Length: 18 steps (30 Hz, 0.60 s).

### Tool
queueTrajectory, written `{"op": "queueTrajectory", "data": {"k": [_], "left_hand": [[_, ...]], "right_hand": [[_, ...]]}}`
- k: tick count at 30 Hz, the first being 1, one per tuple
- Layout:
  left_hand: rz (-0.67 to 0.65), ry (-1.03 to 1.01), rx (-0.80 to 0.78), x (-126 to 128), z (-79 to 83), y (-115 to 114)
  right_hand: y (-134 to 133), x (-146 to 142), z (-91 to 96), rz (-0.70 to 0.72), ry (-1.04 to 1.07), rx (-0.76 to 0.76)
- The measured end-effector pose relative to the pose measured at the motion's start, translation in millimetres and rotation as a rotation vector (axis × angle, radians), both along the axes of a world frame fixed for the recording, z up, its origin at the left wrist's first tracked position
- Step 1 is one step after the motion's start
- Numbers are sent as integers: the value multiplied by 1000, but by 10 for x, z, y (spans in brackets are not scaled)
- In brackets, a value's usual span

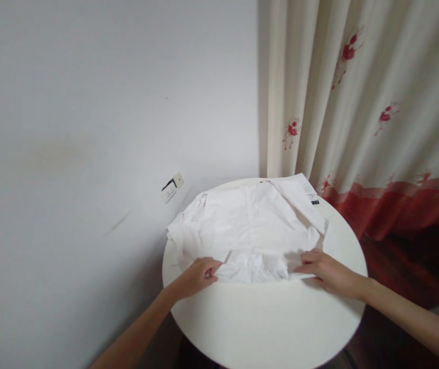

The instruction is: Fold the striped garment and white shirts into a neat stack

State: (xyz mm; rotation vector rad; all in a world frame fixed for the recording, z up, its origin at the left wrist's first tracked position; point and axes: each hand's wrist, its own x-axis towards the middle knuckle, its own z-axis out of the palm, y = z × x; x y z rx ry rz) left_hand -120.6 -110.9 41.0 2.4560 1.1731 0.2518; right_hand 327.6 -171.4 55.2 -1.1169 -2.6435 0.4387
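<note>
A white shirt (250,225) lies partly folded on the far half of a round white table (265,323). My left hand (198,277) pinches the near left edge of the shirt, fingers curled on the cloth. My right hand (325,271) grips the near right edge, fingers pressed onto the fabric. A small dark label (315,202) shows on the shirt's far right part.
A white wall with a tilted power socket (172,187) stands to the left and behind. A cream curtain (358,102) with red flowers and a red lower band hangs at the right. The near half of the table bears nothing.
</note>
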Motion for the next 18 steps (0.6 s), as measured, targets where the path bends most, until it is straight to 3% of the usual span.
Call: {"op": "queueTrajectory", "data": {"k": [6, 11, 14, 18], "left_hand": [[-173, -29, 30, -11, 125, -252], [-214, -31, 12, 8, 140, -480], [-240, 36, 88, 87, 80, -551], [-261, 48, 244, 52, -100, -614]], "right_hand": [[-309, 56, -145, 45, -109, 147], [-555, -26, -79, 21, -71, 115], [-609, -183, -64, 71, -24, 106], [-597, -360, -232, 77, -22, 151]]}}
